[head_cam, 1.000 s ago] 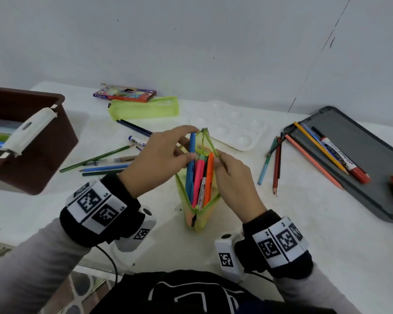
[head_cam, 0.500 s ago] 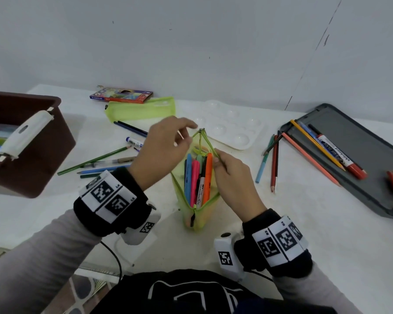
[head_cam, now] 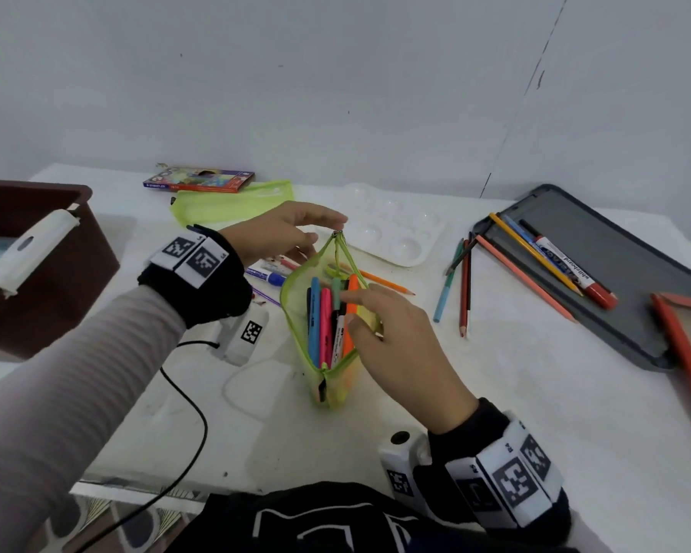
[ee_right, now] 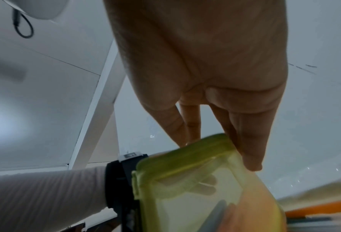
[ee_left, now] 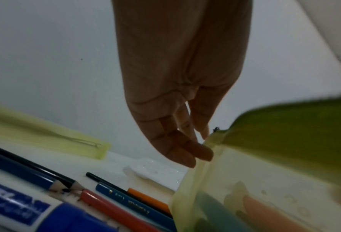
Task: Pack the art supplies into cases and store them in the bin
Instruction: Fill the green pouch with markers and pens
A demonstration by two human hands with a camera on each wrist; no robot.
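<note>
Centrally, near the table's point(head_cam: 495, 413) front edge, a green mesh pouch point(head_cam: 296, 313) stands on end with its mouth gaping. Markers point(head_cam: 324, 321) stand packed inside: blue, pink, white, orange, with a teal cap among them.

Left hand point(head_cam: 274, 233) arches over the pouch's far tip, fingers bent down. Fingertips point(head_cam: 338, 225) sit at the zipper pull point(head_cam: 337, 233); whether they pinch it cannot be told from the head view. In the left wrist view the fingers point(ee_left: 185, 150) touch the pouch's point(ee_left: 284, 128) rim and nothing is clearly gripped.

Right hand point(head_cam: 403, 345) is at the pouch's right wall, thumb inside the mouth against the orange marker and fingers outside, pinching the wall. The right wrist view shows fingers point(ee_right: 249, 141) lying along the outside of the pouch point(ee_right: 195, 172).

Outward: left of the pouch, a blue-capped marker point(head_cam: 266, 276) and loose pencils lie partly under the left wrist. An orange pencil point(head_cam: 387, 283) lies just beyond the pouch, to its right. Further right, several pencils point(head_cam: 464, 287) lie loose beside a grey tray point(head_cam: 631, 249) holding more pencils and a red-capped marker point(head_cam: 575, 269). A white palette point(head_cam: 399, 229) lies at the far middle. A second green pouch point(head_cam: 232, 205) lies flat far left of it, with a pencil box point(head_cam: 198, 181) behind. A brown bin point(head_cam: 56, 273) stands at the left edge with a white handle point(head_cam: 29, 249) across its rim.
</note>
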